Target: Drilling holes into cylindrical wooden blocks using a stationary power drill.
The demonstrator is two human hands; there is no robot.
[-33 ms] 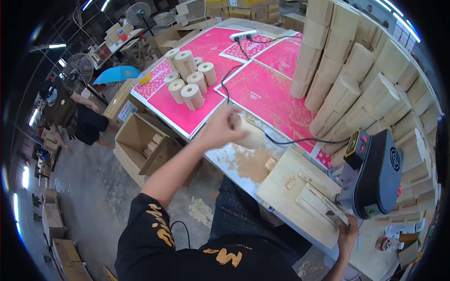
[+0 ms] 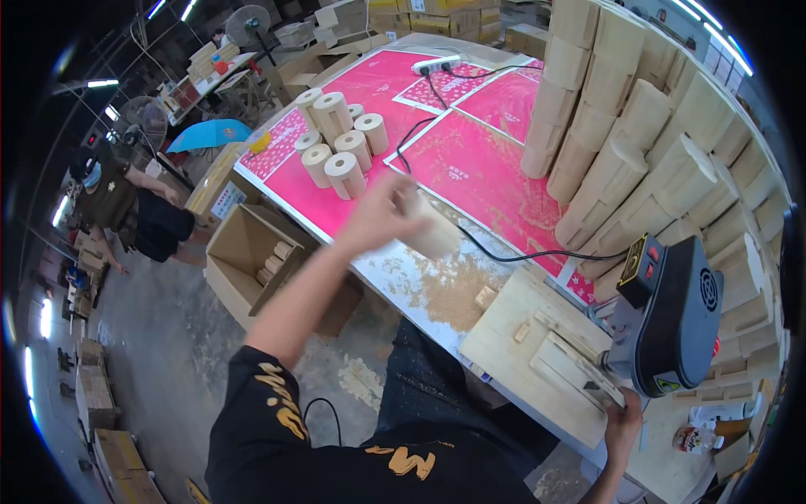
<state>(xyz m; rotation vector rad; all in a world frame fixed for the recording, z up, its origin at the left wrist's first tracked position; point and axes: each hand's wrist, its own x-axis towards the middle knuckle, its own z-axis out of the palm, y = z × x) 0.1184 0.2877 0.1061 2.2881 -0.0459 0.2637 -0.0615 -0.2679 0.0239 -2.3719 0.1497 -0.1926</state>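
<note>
My left hand [image 2: 379, 220], blurred by motion, is closed on a pale wooden cylinder [image 2: 437, 235] above the sawdust-covered near end of the table. At the lower right, my right hand [image 2: 623, 420] is wrapped round the end of a wooden jig [image 2: 571, 365] on a plywood board [image 2: 495, 336]. Right beside the jig stands a black machine [image 2: 680, 315] with red switches. Beyond my left hand, several wooden cylinders with holes in their ends [image 2: 345, 175] stand in a cluster on a pink table covering [image 2: 369, 92].
Tall stacks of pale wooden pieces [image 2: 600, 193] line the table's right side. A black cable [image 2: 520, 257] crosses the table to the machine. An open cardboard box [image 2: 243, 252] holding small wooden pieces stands on the left. Farther left is another person [image 2: 138, 202]. A bottle [image 2: 698, 438] stands at the lower right.
My left hand has shifted slightly left with the wooden cylinder, toward the cluster. My right hand stays on the jig.
</note>
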